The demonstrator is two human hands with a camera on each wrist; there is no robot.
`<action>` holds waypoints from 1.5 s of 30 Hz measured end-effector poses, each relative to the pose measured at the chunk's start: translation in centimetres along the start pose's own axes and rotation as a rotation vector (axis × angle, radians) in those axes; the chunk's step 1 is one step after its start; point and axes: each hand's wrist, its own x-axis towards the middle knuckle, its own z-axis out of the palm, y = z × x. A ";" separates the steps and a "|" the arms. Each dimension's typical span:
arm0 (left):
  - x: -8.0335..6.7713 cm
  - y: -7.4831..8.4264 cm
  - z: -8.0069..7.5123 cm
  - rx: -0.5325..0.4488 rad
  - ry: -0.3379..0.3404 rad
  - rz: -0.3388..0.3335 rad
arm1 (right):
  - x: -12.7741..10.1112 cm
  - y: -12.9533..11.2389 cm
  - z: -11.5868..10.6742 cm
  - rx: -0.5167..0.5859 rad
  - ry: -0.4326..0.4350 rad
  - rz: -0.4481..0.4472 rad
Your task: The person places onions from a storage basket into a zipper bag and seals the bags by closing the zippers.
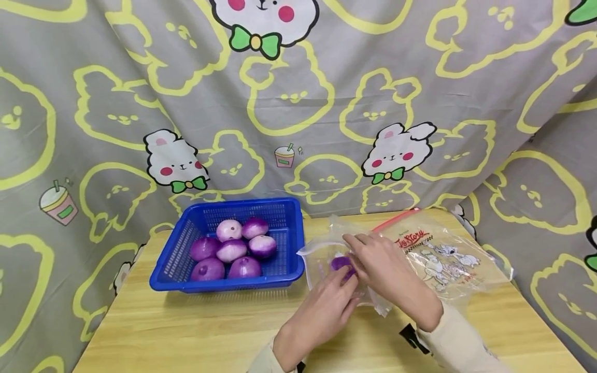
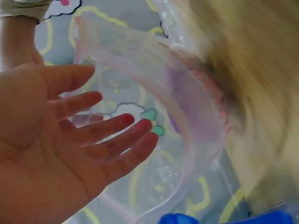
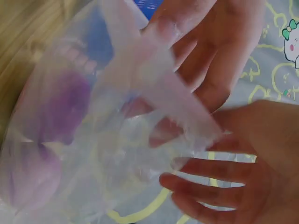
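bagged onion (image 1: 340, 262) part-hidden, head | blue basket (image 2: 268, 219) cut off, left wrist bottom | surface (image 2: 268, 116) blurred, left wrist

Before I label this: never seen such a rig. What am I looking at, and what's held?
No machine here: a person works with a bare left hand and right hand. The wide picture comes from a head camera looking down; the other two come from wrist cameras, one per hand. On the table are a blue basket of seven onions and, farther right, a printed bag. Both hands are at a clear bag between them, a purple onion showing through. The left fingers look straight; whether the right hand pinches the bag is unclear.
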 end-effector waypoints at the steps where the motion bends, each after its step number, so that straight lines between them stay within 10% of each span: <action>1: 0.0 0.1 -0.2 0.001 -0.011 0.001 | 0.1 0.0 0.0 -0.006 0.030 0.012; 13: 0.2 0.6 -0.4 0.025 -0.050 0.036 | 0.7 1.5 1.1 0.107 0.530 -0.086; 19: 0.3 -1.0 1.4 0.113 0.022 -0.053 | 0.3 2.3 2.4 0.157 0.376 -0.069; 32: -0.5 -0.3 0.8 0.098 -0.151 -0.047 | 1.8 3.5 1.9 0.193 0.251 0.159; 45: -0.2 -1.5 1.9 0.294 -0.078 -0.094 | 1.2 3.1 1.5 0.248 0.153 0.048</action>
